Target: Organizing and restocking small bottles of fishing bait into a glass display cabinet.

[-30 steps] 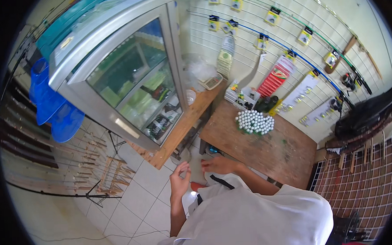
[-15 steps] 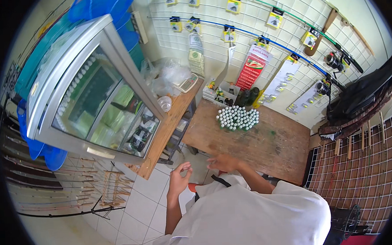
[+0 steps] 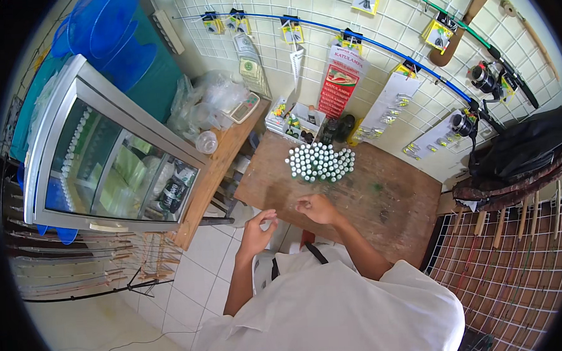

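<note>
We judge the step in hand to be an approach with no grasp made: our right hand [image 3: 318, 208] is over the near edge of the wooden tabletop [image 3: 395, 202], our left hand [image 3: 258, 231] is at its 8 o'clock, and the fingers of both are loosely curled around nothing. The cluster of white-capped green bottles [image 3: 320, 162] stands upright on the tabletop, at 12 o'clock from our right hand, near but untouched. Taking hold there would call for us to extend toward 12 o'clock, spread our fingers and close on 1 cap without tipping its packed neighbours.
</note>
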Demonstrator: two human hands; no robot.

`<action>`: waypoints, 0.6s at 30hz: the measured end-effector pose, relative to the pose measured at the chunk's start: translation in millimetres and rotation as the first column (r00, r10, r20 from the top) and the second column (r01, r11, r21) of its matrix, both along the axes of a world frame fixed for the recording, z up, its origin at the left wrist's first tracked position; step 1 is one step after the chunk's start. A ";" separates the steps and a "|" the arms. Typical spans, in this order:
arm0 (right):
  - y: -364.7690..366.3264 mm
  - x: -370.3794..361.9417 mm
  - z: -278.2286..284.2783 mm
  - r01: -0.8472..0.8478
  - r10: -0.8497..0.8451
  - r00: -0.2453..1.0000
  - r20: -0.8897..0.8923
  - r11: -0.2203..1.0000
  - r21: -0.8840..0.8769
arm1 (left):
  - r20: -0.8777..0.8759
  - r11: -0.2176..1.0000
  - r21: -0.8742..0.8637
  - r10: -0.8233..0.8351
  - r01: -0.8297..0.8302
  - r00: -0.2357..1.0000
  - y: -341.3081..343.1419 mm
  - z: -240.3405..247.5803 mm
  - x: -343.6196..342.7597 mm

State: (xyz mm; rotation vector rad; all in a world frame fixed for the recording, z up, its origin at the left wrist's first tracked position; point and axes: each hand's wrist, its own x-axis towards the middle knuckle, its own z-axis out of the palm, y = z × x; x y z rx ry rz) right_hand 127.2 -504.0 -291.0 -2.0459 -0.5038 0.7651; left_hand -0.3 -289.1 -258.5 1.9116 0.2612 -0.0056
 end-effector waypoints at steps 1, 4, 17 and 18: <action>-0.9 7.4 -0.5 0.018 -0.018 1.000 -0.003 1.000 -0.012 | -0.021 1.000 0.008 -0.012 0.013 1.000 -5.7 -0.7 6.9; -6.1 29.9 -16.1 0.037 -0.037 0.999 0.016 0.999 -0.020 | -0.062 0.999 0.020 -0.038 0.039 0.997 -18.4 -5.8 28.4; 38.2 108.5 -43.7 0.107 -0.053 0.934 0.352 0.985 -0.134 | -0.134 0.995 0.096 -0.016 0.029 0.991 14.8 -126.8 140.0; 49.1 112.5 -42.6 0.090 -0.024 0.936 0.351 0.981 -0.174 | -0.174 0.991 0.132 -0.001 0.025 0.985 19.4 -134.2 146.2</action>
